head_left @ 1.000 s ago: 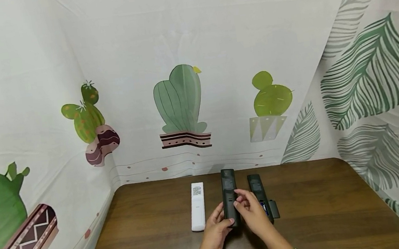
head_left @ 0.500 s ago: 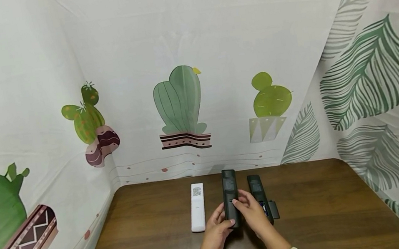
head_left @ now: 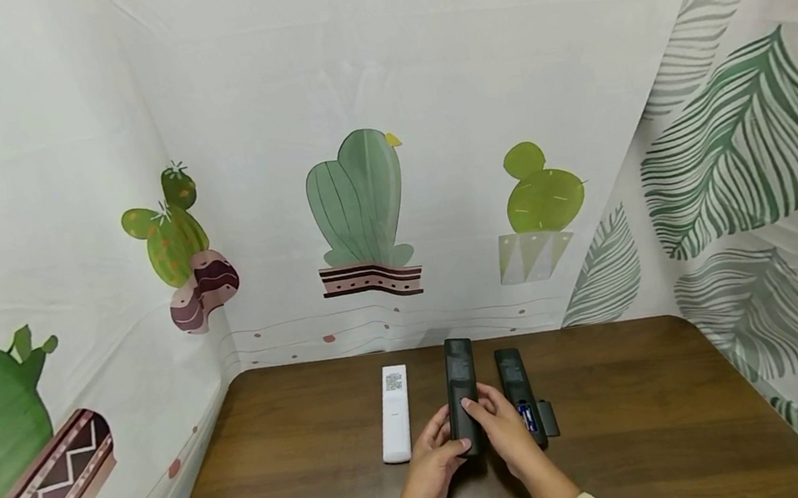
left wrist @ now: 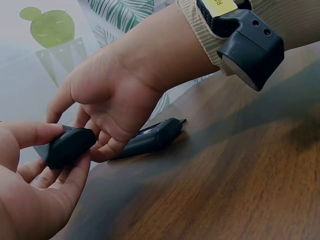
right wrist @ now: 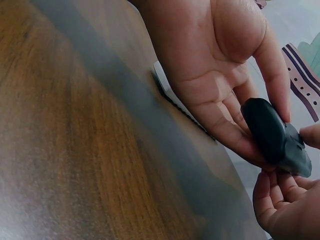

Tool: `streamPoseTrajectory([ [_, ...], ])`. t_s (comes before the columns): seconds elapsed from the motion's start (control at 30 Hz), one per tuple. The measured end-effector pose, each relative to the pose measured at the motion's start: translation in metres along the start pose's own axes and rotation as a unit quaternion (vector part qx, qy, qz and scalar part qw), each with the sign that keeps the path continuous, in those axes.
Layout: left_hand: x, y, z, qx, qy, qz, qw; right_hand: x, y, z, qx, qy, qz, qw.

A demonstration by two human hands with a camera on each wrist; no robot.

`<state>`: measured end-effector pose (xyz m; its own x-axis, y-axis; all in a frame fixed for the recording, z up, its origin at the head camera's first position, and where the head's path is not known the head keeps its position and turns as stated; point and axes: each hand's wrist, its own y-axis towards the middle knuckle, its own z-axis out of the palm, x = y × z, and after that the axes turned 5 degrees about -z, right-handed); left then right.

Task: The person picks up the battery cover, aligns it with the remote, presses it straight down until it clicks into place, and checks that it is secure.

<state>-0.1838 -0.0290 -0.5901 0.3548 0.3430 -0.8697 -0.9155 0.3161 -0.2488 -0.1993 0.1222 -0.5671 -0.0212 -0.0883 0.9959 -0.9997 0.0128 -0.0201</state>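
A black remote control (head_left: 458, 359) is held up over the table, its back facing me. My left hand (head_left: 431, 468) grips its lower end, thumb on the near face and fingers around the left side. On the other side my right hand (head_left: 510, 436) holds the remote's edge, with the thumb pressed on the back at mid-length, over the cover area. The left wrist view shows the remote's rounded end (left wrist: 70, 147) between both hands. A second black remote (head_left: 511, 369) lies to the right, its battery compartment uncovered and batteries inside.
A loose black battery cover (head_left: 548, 419) lies against the right side of the second remote. To the left a white remote (head_left: 395, 418) lies back-up on the brown wooden table (head_left: 289, 448). A patterned cloth (head_left: 436, 67) hangs behind the table's far edge.
My right thumb has moved left and up onto the back of the held remote, and the fingers have shifted along its edge. The left hand and the things on the table look the same.
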Motion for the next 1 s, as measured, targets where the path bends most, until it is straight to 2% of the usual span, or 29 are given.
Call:
streamPoseTrajectory([
  [1.0,0.0025,-0.0007,0.0015,-0.002,0.020,0.003,0.9998,0.0002,-0.0016,0.0014,-0.008,0.024,-0.001,1.000],
])
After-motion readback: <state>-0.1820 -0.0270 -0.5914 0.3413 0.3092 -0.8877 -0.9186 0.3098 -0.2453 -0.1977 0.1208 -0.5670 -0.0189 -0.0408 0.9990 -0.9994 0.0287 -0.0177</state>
